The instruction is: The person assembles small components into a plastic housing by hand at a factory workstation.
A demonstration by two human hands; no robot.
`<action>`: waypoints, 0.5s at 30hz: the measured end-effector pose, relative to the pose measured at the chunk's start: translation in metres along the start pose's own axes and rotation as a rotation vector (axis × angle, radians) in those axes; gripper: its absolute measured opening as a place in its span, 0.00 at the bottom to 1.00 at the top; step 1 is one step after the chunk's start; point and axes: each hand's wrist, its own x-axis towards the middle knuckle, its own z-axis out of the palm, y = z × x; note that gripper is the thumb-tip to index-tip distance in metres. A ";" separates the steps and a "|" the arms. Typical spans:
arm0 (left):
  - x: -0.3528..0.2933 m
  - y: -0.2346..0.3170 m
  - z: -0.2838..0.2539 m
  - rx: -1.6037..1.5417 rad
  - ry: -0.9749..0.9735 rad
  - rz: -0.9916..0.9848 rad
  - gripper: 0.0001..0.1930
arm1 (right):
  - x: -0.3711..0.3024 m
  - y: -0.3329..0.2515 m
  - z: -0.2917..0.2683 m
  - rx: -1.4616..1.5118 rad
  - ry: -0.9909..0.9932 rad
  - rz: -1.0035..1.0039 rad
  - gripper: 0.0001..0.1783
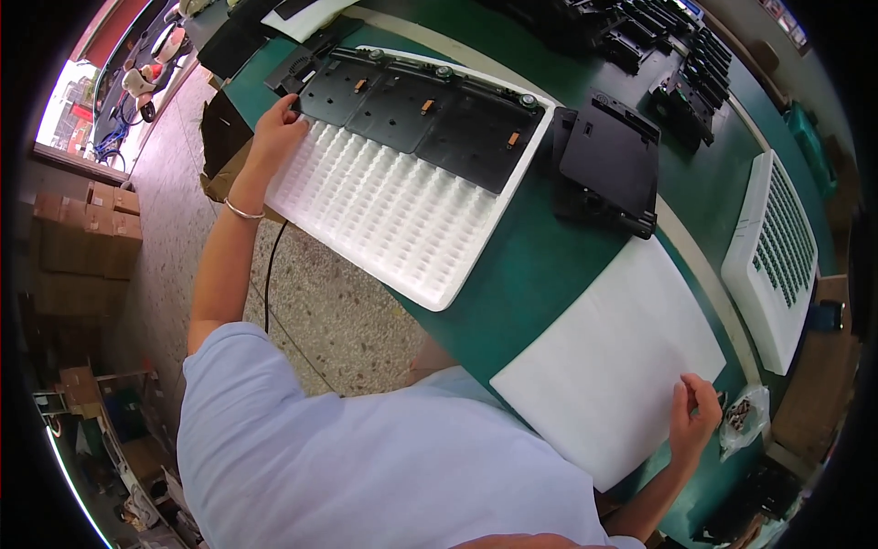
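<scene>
Left hand (277,131) grips the far left corner of the white foam tray (384,215), fingers curled over its edge. Right hand (695,419) rests on the near right edge of the white foam sheet (608,357), fingertips drawn together; whether they pinch anything cannot be told. Green table (530,265), smooth, carries everything. Tray: ribbed, rectangular, long axis running from near right to far left, overhanging the table's left edge. Three flat black plastic panels (412,105) lie along its far side. Sheet: plain, flat, matte. Small clear bag of metal parts (743,416) sits just beside the right hand.
</scene>
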 end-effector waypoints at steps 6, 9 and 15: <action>0.005 -0.004 0.001 -0.004 -0.013 -0.017 0.32 | 0.003 -0.002 -0.004 0.002 -0.064 0.043 0.06; 0.008 -0.015 -0.001 -0.020 -0.011 -0.005 0.31 | 0.002 -0.002 -0.004 0.014 -0.057 0.048 0.06; 0.003 0.001 0.001 0.038 0.004 0.000 0.29 | -0.003 0.004 -0.007 0.002 -0.065 0.061 0.07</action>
